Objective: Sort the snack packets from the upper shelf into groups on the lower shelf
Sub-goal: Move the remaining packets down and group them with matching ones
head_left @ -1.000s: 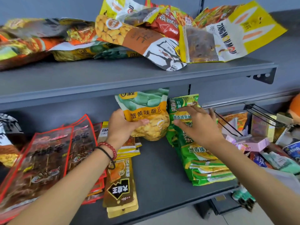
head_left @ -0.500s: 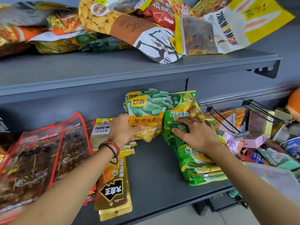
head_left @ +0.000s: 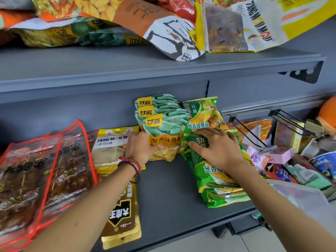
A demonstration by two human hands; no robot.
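The bean packets (head_left: 163, 117), three green-and-orange pouches fanned one over another, stand at the back of the lower shelf (head_left: 169, 193). They lean on the rear panel and touch the green noodle packets (head_left: 214, 180) to their right. The left hand (head_left: 140, 150) holds the front pouch at its lower left edge, thumb across the printed face, the fingers hidden behind; this grip is clenched on the packet. The right hand (head_left: 218, 148) lies flat with straight fingers, pressing on top of the noodle stack; its grip is released and grasps nothing. Handling judgement: the pouches look light, soft and air-filled, with glossy film likely to slide against neighbouring film. The contents are probably brittle, so squeeze lightly. Take hold at a sealed side or bottom edge, not at the bulging middle. The shelf is smooth grey metal, so leaning pouches may slip forward. Bare shelf lies between the noodle stack and the brown-and-gold packets (head_left: 123, 219). Yellow packets (head_left: 112, 142) and red-edged packets (head_left: 45, 170) fill the left. The upper shelf (head_left: 163, 70) carries a mixed pile (head_left: 163, 20) not yet sorted. Wire hooks (head_left: 251, 131) project just right of the noodle stack; keep film away from them.
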